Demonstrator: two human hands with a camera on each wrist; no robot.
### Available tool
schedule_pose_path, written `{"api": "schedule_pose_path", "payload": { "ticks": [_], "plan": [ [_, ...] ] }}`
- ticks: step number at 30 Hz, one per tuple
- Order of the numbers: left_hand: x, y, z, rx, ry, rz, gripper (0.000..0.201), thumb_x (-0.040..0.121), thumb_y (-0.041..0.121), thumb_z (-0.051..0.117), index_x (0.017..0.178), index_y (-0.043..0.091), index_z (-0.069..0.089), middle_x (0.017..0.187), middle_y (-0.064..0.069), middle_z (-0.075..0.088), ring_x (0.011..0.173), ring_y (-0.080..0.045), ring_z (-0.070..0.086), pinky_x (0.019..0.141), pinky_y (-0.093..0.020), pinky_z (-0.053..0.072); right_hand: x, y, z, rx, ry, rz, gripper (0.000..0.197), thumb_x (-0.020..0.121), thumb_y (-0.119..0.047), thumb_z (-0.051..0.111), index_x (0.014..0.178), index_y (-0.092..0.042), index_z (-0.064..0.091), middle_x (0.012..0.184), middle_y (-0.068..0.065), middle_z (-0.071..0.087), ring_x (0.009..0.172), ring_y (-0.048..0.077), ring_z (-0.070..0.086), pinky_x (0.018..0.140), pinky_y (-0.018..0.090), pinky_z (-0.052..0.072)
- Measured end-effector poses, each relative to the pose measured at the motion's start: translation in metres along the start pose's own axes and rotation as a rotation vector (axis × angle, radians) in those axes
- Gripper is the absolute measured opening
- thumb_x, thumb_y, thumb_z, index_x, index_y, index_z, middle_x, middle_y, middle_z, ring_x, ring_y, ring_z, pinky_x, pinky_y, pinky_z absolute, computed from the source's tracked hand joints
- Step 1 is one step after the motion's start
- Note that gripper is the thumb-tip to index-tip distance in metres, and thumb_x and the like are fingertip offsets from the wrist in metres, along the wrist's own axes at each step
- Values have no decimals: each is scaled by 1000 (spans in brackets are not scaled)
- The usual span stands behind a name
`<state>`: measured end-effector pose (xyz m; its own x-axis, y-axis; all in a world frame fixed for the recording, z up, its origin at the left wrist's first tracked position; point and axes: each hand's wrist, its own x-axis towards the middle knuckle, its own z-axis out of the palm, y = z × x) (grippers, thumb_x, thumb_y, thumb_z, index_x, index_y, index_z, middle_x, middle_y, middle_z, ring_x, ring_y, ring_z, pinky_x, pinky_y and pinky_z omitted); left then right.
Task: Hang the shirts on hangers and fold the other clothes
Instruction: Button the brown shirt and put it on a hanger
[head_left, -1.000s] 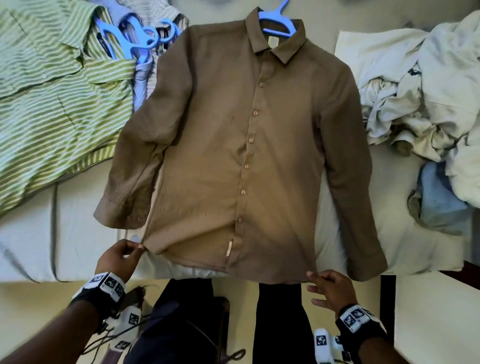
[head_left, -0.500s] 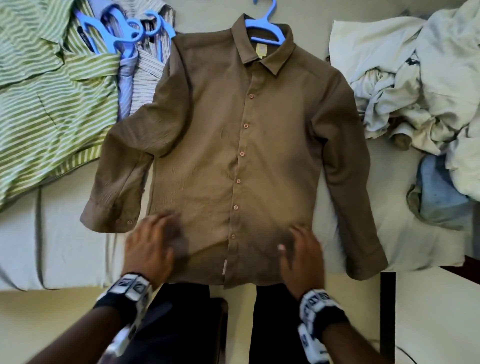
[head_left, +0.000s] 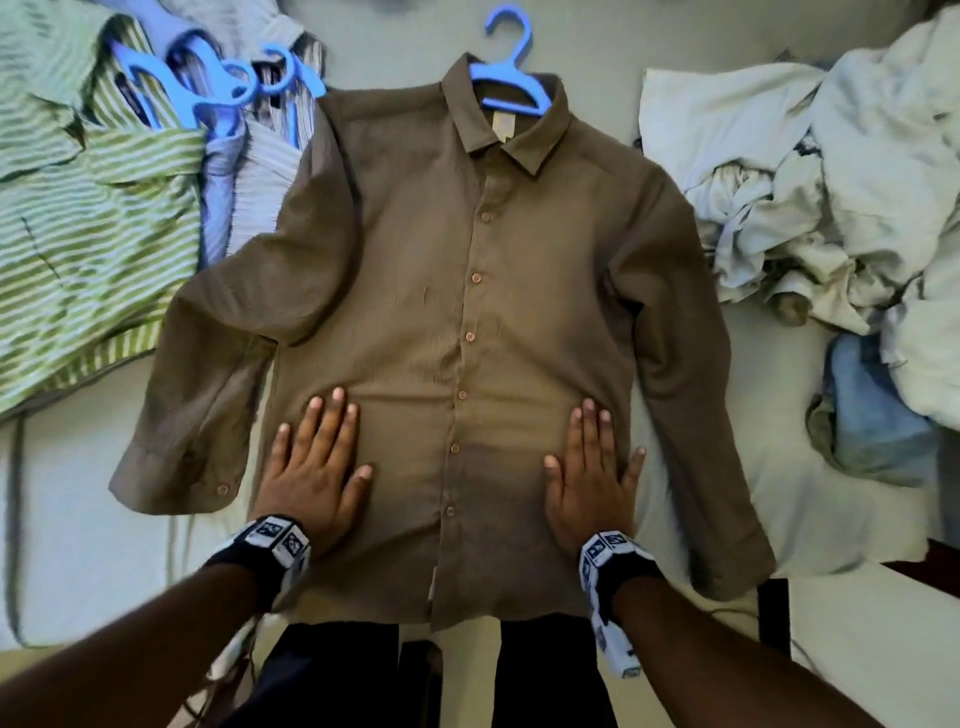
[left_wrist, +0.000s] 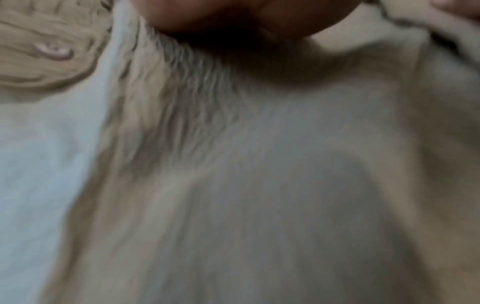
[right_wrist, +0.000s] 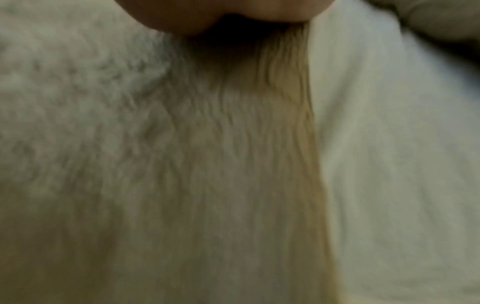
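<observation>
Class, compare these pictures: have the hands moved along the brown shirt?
Yes. Both hands, left hand and right hand, moved from the brown shirt hem toward its collar.

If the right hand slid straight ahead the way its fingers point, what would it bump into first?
Only more of the brown shirt it presses on. The right hand points up the shirt's front toward the shoulder, and nothing lies on the cloth along that line, as far as the head view shows.

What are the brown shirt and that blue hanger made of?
The brown shirt looks like matte woven cloth, maybe cotton or linen: fine crinkles show close up. The blue hanger looks like moulded plastic: smooth, evenly coloured, slightly glossy.
</observation>
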<state>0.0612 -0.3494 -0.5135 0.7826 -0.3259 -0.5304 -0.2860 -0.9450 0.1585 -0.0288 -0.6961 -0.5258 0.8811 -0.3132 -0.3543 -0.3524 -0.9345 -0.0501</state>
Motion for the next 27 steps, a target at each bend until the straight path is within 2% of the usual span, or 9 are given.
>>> {"api": "schedule_pose_path", "payload": {
  "ticks": [3,8,11,13,15,18,23,25,27],
  "plan": [
    [26,33,-26,-30,38,140,75,103,56,18,164,25,-10,171,4,-21,158,-23,-19,127,-52,2,27,-43,-25,25,60,-81,72,103,-47,35,166,-16,20,176,-1,5,162,19,3,126,64,4],
    [118,71,-51,82,85,506,76,102,51,32,166,16,12,173,-3,6,160,-27,6,126,-51,19,105,-101,-37,-14,24,-360,76,101,-48,33,168,-18,10,176,-3,-5,161,17,-8,126,61,8],
    [151,15,-60,163,88,443,78,101,61,27,166,22,9,174,0,4,160,-25,6,126,-49,18,147,-48,-28,-74,89,-325,74,103,-58,33,167,-23,19,175,-5,10,161,18,11,121,63,23],
    [156,-20,-69,46,97,277,82,100,66,22,166,21,2,173,2,-9,160,-23,1,127,-42,14,162,-7,-35,35,170,-55,74,103,-59,31,167,-24,19,174,-5,16,154,23,31,110,59,40],
    [158,-21,-76,-76,106,103,84,99,63,24,166,18,0,172,3,-18,158,-24,13,123,-39,21,170,5,-48,118,155,130,75,103,-58,25,167,-21,15,175,-5,11,155,21,27,107,61,41],
    [170,26,-90,-176,203,54,82,99,55,25,165,12,4,173,-3,-12,159,-28,9,124,-48,26,180,-24,-60,23,210,7,73,104,-52,28,166,-14,17,175,3,11,161,22,9,119,65,24],
    [211,95,-112,58,198,502,72,104,50,25,166,23,1,173,5,-4,159,-20,-7,128,-49,4,221,-88,-70,-66,77,-511,80,98,-50,37,168,-26,7,175,-8,-4,162,18,-5,125,65,6],
    [219,75,-97,149,176,424,72,103,54,24,166,25,4,174,6,0,160,-21,-1,127,-50,7,243,-71,-62,-81,74,-466,76,100,-56,35,167,-29,10,175,-9,1,162,17,2,123,68,12],
    [208,42,-82,119,214,229,75,102,59,24,166,25,5,174,5,-3,160,-21,-1,127,-48,12,260,-42,-59,27,143,-203,74,103,-59,31,167,-28,14,175,-8,8,161,18,7,123,67,11]
  ]
}}
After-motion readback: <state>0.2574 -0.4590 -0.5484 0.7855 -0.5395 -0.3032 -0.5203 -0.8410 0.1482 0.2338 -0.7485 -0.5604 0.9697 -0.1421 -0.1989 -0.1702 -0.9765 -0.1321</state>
